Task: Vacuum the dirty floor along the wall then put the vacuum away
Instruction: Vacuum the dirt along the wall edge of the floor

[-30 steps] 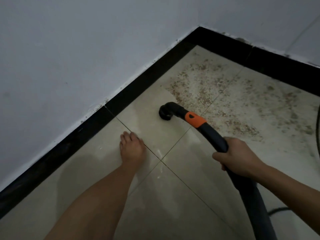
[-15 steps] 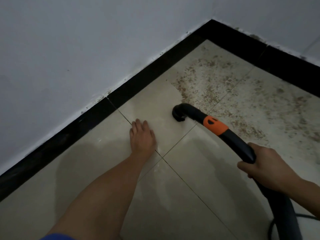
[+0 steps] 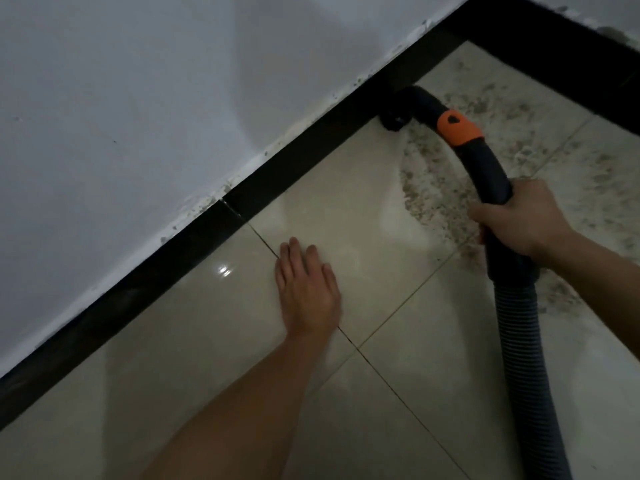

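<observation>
My right hand grips the curved black handle of the vacuum hose, just below its orange collar. The hose's black nozzle presses on the floor right against the black baseboard. Brown dirt is scattered over the beige tiles to the right of the nozzle and beyond the hose. My left hand lies flat, palm down, on a clean tile with its fingers slightly apart and nothing in it. The ribbed grey hose runs down to the frame's lower right.
A white wall rises on the left above the baseboard. A second black baseboard meets it at the corner at the top right. The tiles near my left arm look clean and glossy.
The nozzle has moved away from me, from the open tile up to the baseboard by the wall. My right hand followed with the hose. My left hand stays flat on the floor.
</observation>
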